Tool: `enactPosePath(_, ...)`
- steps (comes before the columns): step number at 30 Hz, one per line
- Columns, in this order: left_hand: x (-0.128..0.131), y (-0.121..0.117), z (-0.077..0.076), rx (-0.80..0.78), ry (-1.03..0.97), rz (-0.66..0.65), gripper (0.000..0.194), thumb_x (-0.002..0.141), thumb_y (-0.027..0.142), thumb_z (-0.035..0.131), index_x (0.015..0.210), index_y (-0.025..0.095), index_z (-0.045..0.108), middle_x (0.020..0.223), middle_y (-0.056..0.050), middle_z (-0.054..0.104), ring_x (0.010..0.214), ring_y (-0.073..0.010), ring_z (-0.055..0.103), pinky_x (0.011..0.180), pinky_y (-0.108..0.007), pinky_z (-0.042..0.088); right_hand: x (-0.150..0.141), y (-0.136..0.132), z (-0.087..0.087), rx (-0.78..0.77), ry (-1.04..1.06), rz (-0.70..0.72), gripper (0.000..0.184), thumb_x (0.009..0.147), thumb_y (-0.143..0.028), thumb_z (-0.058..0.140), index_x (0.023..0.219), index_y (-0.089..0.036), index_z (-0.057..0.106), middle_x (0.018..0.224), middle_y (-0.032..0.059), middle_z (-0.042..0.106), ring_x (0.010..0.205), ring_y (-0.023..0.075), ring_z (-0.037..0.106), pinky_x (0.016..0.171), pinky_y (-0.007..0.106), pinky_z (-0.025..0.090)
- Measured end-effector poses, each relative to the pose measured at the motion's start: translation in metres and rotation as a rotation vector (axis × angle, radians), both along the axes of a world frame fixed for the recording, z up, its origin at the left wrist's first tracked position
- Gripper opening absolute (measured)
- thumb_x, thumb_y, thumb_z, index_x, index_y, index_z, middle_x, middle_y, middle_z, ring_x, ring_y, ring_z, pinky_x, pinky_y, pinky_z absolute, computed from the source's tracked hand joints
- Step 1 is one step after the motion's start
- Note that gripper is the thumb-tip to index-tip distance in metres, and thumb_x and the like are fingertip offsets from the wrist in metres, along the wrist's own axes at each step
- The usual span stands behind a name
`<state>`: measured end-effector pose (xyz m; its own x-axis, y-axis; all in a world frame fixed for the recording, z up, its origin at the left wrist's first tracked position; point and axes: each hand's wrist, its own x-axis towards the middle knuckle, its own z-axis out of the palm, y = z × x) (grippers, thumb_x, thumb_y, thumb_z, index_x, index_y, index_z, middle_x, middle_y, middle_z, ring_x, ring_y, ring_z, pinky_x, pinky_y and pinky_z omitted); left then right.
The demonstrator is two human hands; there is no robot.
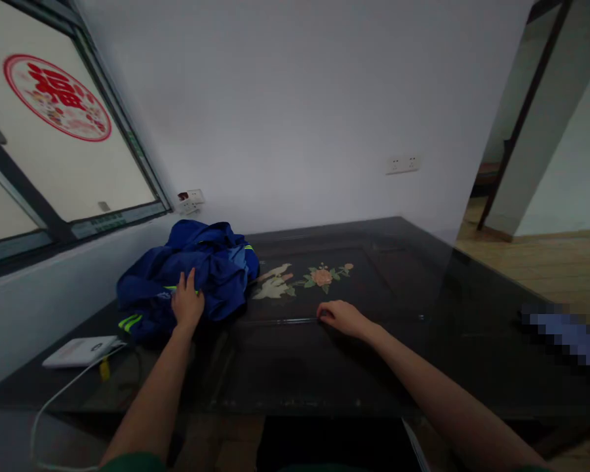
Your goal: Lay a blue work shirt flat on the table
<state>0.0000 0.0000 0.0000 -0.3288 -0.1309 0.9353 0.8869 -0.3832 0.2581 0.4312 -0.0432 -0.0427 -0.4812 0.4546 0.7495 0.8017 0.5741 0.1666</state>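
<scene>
On the left of the dark table lies a crumpled blue garment (211, 262) with yellow-green reflective strips. My left hand (187, 303) rests on its near side, fingers stretched out over the cloth and slightly apart. Over the middle of the table is my right hand (344, 318), its fingers curled in toward the thumb, with nothing visible in them. Just beyond it, a picture of birds and a pink flower (320, 276) decorates the tabletop.
A white flat device (81, 352) with a white cable (54, 396) lies at the table's left, beside a small yellow object (105, 368). The dark table (295, 373) meets a wall (295, 118) at the back. A blurred-out bluish object (568, 337) is at the right edge.
</scene>
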Motion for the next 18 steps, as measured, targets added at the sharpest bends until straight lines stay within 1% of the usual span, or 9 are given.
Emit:
enactPosePath(2,-0.006,-0.003,-0.003,0.02,-0.05,-0.084,0.056,0.087,0.012,0.046,0.14,0.025,0.041,0.148,-0.012,0.039,0.126,-0.0386,0.046,0.096,-0.061,0.039,0.0,0.0,0.0,0.005,-0.001,0.001,0.021,0.086,-0.021,0.054,0.101,-0.022,0.069,0.084,0.0034,0.068,0.074,0.015,0.06,0.064,0.023,0.035)
enactPosePath(5,-0.006,-0.018,-0.001,0.102,-0.126,-0.112,0.039,0.09,0.019,0.042,0.126,0.027,0.056,0.13,-0.008,0.059,0.117,-0.0373,0.054,0.092,-0.058,0.042,0.0,0.0,0.0,0.011,0.0,0.0,0.021,0.086,-0.021,0.054,0.101,-0.022,0.069,0.084,0.0037,0.068,0.074,0.0151,0.059,0.064,0.023,0.035)
enactPosePath(7,0.003,-0.031,0.006,0.172,-0.056,-0.131,0.03,0.09,0.022,0.045,0.115,0.026,0.061,0.121,-0.005,0.065,0.113,-0.0359,0.057,0.095,-0.055,0.041,-0.001,0.0,-0.001,0.008,0.003,0.003,0.022,0.086,-0.021,0.054,0.101,-0.022,0.069,0.082,0.0035,0.068,0.072,0.0147,0.059,0.063,0.023,0.035)
enactPosePath(9,0.021,-0.042,0.014,0.215,0.063,-0.162,0.024,0.09,0.02,0.046,0.106,0.025,0.062,0.116,0.0,0.067,0.112,-0.0317,0.058,0.1,-0.048,0.042,0.0,0.001,-0.001,0.004,0.015,0.016,0.021,0.086,-0.02,0.053,0.1,-0.021,0.069,0.081,0.0033,0.068,0.071,0.0142,0.058,0.063,0.022,0.035)
enactPosePath(11,0.049,-0.049,0.019,0.222,0.191,-0.206,0.023,0.087,0.015,0.045,0.099,0.024,0.063,0.114,0.002,0.067,0.111,-0.0257,0.059,0.103,-0.042,0.042,0.0,0.003,0.0,-0.013,0.039,0.042,0.021,0.085,-0.018,0.053,0.098,-0.02,0.07,0.081,0.0032,0.068,0.07,0.0137,0.057,0.063,0.022,0.036)
enactPosePath(13,0.084,-0.053,0.018,0.199,0.361,-0.274,0.029,0.083,0.006,0.044,0.094,0.024,0.064,0.114,0.0,0.067,0.111,-0.021,0.06,0.104,-0.037,0.043,0.001,0.004,0.002,-0.025,0.074,0.093,0.022,0.084,-0.015,0.052,0.096,-0.019,0.07,0.081,0.0033,0.068,0.069,0.0132,0.057,0.063,0.022,0.037)
enactPosePath(15,0.124,-0.055,0.011,0.136,0.576,-0.34,0.034,0.077,0.001,0.043,0.093,0.023,0.065,0.114,-0.002,0.068,0.111,-0.0192,0.06,0.104,-0.037,0.043,0.004,0.003,0.008,-0.001,0.13,0.186,0.021,0.083,-0.015,0.051,0.094,-0.017,0.069,0.082,0.0041,0.068,0.07,0.0134,0.058,0.064,0.022,0.039)
enactPosePath(17,0.165,-0.056,-0.003,0.045,0.816,-0.379,0.037,0.075,-0.001,0.042,0.093,0.021,0.066,0.114,-0.003,0.068,0.11,-0.0181,0.061,0.101,-0.035,0.044,0.011,-0.003,0.017,0.063,0.23,0.294,0.021,0.084,-0.019,0.05,0.092,-0.015,0.068,0.085,0.0057,0.068,0.073,0.0144,0.059,0.067,0.023,0.042)
enactPosePath(18,0.184,-0.057,-0.011,-0.015,0.959,-0.377,0.038,0.074,-0.001,0.042,0.094,0.02,0.066,0.116,-0.003,0.068,0.111,-0.0179,0.061,0.1,-0.035,0.044,0.015,-0.008,0.021,0.101,0.298,0.342,0.021,0.084,-0.022,0.049,0.092,-0.015,0.068,0.085,0.0063,0.068,0.073,0.015,0.059,0.068,0.024,0.043)
